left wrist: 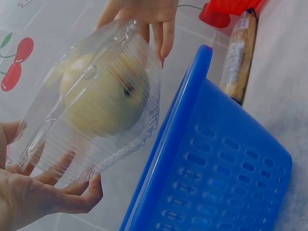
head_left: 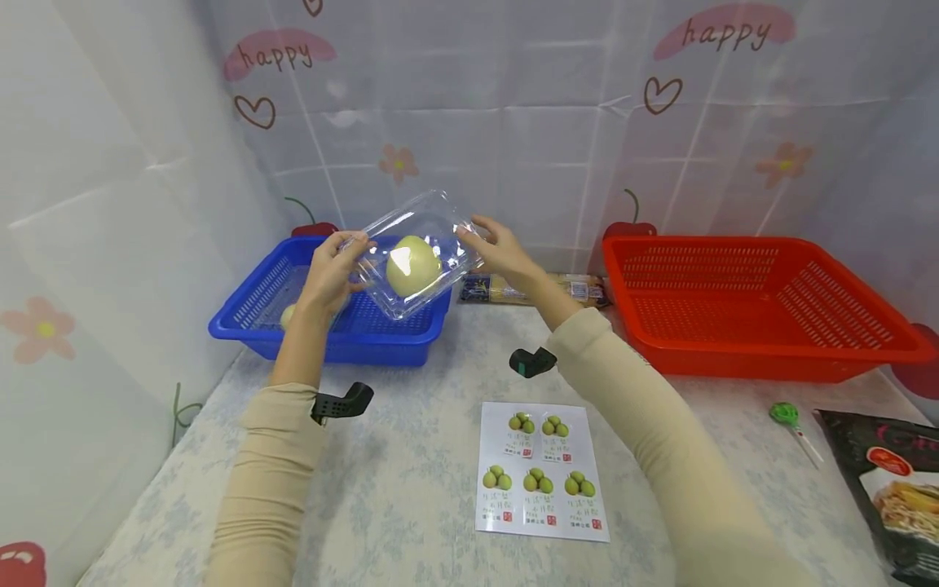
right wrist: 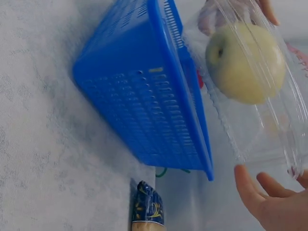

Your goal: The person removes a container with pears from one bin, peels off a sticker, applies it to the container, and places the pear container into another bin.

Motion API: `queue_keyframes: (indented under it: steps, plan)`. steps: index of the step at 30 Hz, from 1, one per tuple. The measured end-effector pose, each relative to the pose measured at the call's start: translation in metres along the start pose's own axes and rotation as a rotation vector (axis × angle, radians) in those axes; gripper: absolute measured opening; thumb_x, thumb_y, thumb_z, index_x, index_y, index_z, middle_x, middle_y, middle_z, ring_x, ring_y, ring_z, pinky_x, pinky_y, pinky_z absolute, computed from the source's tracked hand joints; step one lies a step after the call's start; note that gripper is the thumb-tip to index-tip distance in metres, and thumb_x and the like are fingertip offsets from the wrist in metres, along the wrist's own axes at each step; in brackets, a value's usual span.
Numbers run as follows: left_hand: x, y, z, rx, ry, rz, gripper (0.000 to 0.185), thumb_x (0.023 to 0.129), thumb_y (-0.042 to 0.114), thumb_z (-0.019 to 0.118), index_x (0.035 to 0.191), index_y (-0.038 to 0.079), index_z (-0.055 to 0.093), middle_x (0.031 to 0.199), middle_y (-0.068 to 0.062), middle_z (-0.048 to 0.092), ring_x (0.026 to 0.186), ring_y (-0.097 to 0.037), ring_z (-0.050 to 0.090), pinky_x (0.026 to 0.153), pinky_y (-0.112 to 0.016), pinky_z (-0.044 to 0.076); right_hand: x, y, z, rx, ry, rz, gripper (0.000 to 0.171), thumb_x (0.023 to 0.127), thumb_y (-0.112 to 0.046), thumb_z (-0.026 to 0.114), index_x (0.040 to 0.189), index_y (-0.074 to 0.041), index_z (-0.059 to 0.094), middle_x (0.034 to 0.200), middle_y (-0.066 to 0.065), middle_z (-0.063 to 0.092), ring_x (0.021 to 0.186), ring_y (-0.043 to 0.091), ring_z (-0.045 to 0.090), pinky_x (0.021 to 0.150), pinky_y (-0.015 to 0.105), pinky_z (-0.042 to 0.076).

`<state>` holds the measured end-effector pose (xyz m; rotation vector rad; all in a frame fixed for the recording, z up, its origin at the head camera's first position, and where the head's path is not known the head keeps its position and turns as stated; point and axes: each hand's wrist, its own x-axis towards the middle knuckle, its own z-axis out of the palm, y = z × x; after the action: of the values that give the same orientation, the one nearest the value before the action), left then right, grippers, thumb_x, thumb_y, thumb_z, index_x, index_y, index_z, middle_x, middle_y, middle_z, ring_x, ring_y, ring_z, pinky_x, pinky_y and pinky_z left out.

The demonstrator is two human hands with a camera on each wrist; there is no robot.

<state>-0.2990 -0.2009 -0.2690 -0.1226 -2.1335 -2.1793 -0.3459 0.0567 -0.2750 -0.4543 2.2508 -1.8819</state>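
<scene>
A clear plastic clamshell box [head_left: 433, 216] hangs tilted in the air over the right part of the blue basket [head_left: 381, 350]. Inside it lies one round, pale yellow-green pear [head_left: 413, 267], its dark dimple showing in the left wrist view. My left hand [head_left: 332, 273] grips the box's left end, thumb on one face and fingers on the other. At the opposite end, my right hand [head_left: 502, 251] pinches the upper right corner. In the right wrist view, the right hand's fingertips [right wrist: 243, 175] are right at the box's edge. More pale fruit [head_left: 288, 316] shows in the blue basket, partly behind my left forearm.
A red basket [head_left: 763, 359] stands at the right. Between the baskets lies a long packet [head_left: 579, 289]. A sheet of pear stickers [head_left: 539, 473] lies in front of me. A green lollipop [head_left: 785, 414] and a black food packet [head_left: 891, 489] lie at the right edge.
</scene>
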Motion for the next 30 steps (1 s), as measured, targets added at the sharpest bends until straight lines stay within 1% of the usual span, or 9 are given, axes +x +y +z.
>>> queue_keyframes:
  steps: [2, 6, 10, 12, 16, 19, 23, 27, 30]
  plan:
    - [0.001, 0.000, 0.004, -0.008, -0.033, -0.006, 0.025, 0.097, 0.027, 0.052, 0.115, 0.010, 0.049, 0.132, -0.016, 0.050, 0.089, -0.016, 0.050, 0.069, -0.032, 0.049, -0.005, 0.000, -0.006, 0.075, -0.031, 0.024, 0.064, 0.096, -0.037, 0.051, 0.150, -0.017, 0.022, 0.154, 0.013, 0.020, 0.137, 0.035, 0.027, 0.095, 0.045, 0.046]
    - [0.005, 0.000, 0.013, -0.040, -0.084, -0.019, 0.028, 0.098, 0.026, 0.050, 0.118, 0.006, 0.047, 0.139, -0.021, 0.044, 0.092, -0.019, 0.047, 0.070, -0.033, 0.050, -0.014, 0.002, -0.017, 0.197, -0.064, 0.041, 0.060, 0.097, -0.034, 0.051, 0.148, -0.015, 0.027, 0.151, 0.012, 0.027, 0.137, 0.044, 0.021, 0.096, 0.049, 0.045]
    - [0.009, -0.001, 0.023, -0.040, -0.106, -0.028, 0.037, 0.098, 0.028, 0.050, 0.123, 0.003, 0.044, 0.140, -0.022, 0.043, 0.086, -0.017, 0.046, 0.068, -0.031, 0.048, -0.023, 0.005, -0.026, 0.225, -0.066, 0.028, 0.059, 0.097, -0.033, 0.051, 0.147, -0.010, 0.029, 0.148, 0.014, 0.031, 0.133, 0.045, 0.029, 0.095, 0.050, 0.045]
    - [0.012, -0.002, 0.027, -0.035, -0.113, -0.030, 0.041, 0.098, 0.029, 0.051, 0.126, 0.001, 0.042, 0.140, -0.022, 0.044, 0.089, -0.019, 0.048, 0.071, -0.034, 0.047, -0.028, 0.007, -0.029, 0.240, -0.059, 0.022, 0.058, 0.098, -0.032, 0.050, 0.147, -0.009, 0.029, 0.147, 0.015, 0.032, 0.128, 0.044, 0.036, 0.094, 0.051, 0.045]
    - [0.014, -0.003, 0.037, -0.033, -0.133, -0.029, 0.043, 0.097, 0.030, 0.052, 0.128, 0.002, 0.041, 0.140, -0.021, 0.043, 0.109, -0.030, 0.050, 0.082, -0.041, 0.047, -0.037, 0.011, -0.034, 0.260, -0.018, 0.014, 0.057, 0.098, -0.030, 0.049, 0.147, -0.008, 0.030, 0.144, 0.016, 0.033, 0.119, 0.044, 0.046, 0.089, 0.050, 0.048]
    - [0.015, -0.004, 0.045, -0.053, -0.143, -0.029, 0.039, 0.097, 0.029, 0.052, 0.126, 0.004, 0.043, 0.141, -0.021, 0.040, 0.121, -0.036, 0.045, 0.090, -0.048, 0.045, -0.043, 0.013, -0.038, 0.272, 0.019, 0.001, 0.057, 0.097, -0.030, 0.050, 0.147, -0.008, 0.031, 0.144, 0.018, 0.032, 0.114, 0.043, 0.049, 0.086, 0.050, 0.049]
    - [0.015, -0.005, 0.055, -0.081, -0.159, -0.020, 0.042, 0.098, 0.025, 0.050, 0.133, 0.003, 0.039, 0.145, -0.021, 0.035, 0.130, -0.038, 0.037, 0.099, -0.053, 0.038, -0.053, 0.013, -0.042, 0.277, 0.074, -0.013, 0.056, 0.098, -0.031, 0.049, 0.146, -0.008, 0.032, 0.143, 0.017, 0.033, 0.111, 0.040, 0.051, 0.084, 0.049, 0.050]
    - [0.013, -0.008, 0.067, -0.115, -0.170, -0.002, 0.053, 0.098, 0.023, 0.049, 0.143, 0.003, 0.028, 0.147, -0.022, 0.030, 0.136, -0.038, 0.029, 0.106, -0.054, 0.031, -0.063, 0.014, -0.048, 0.287, 0.132, -0.016, 0.055, 0.098, -0.032, 0.049, 0.145, -0.009, 0.034, 0.143, 0.016, 0.035, 0.106, 0.035, 0.054, 0.082, 0.050, 0.050]
    - [0.010, -0.011, 0.076, -0.133, -0.181, 0.002, 0.061, 0.098, 0.023, 0.050, 0.147, 0.006, 0.019, 0.148, -0.022, 0.028, 0.137, -0.036, 0.027, 0.108, -0.052, 0.028, -0.069, 0.016, -0.052, 0.297, 0.169, -0.019, 0.055, 0.097, -0.032, 0.050, 0.144, -0.008, 0.034, 0.141, 0.017, 0.036, 0.102, 0.033, 0.057, 0.081, 0.049, 0.051]
